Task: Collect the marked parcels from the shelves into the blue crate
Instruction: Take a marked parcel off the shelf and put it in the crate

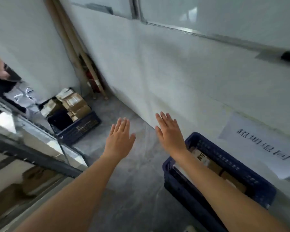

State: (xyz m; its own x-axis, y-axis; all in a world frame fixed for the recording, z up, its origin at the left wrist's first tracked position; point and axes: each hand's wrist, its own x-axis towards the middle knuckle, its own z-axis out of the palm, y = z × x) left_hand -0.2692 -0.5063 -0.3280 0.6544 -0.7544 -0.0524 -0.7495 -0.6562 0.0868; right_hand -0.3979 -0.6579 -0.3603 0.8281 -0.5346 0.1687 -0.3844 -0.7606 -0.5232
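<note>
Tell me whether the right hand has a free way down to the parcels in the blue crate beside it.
Probably yes. The right hand is open and empty, held out past the far rim of the blue crate. The crate has no lid, and its brown parcels lie exposed just beside the forearm, nothing covering them.

A crate (251, 171) with parcels (231, 180) in it sits on the floor (137, 190) at the right, against the wall (182, 77). A second crate (80, 128), piled with boxes (74, 102), stands farther back on the left, beside the shelves (32, 148). Both hands (120, 139) hover side by side over the floor between the two crates.
</note>
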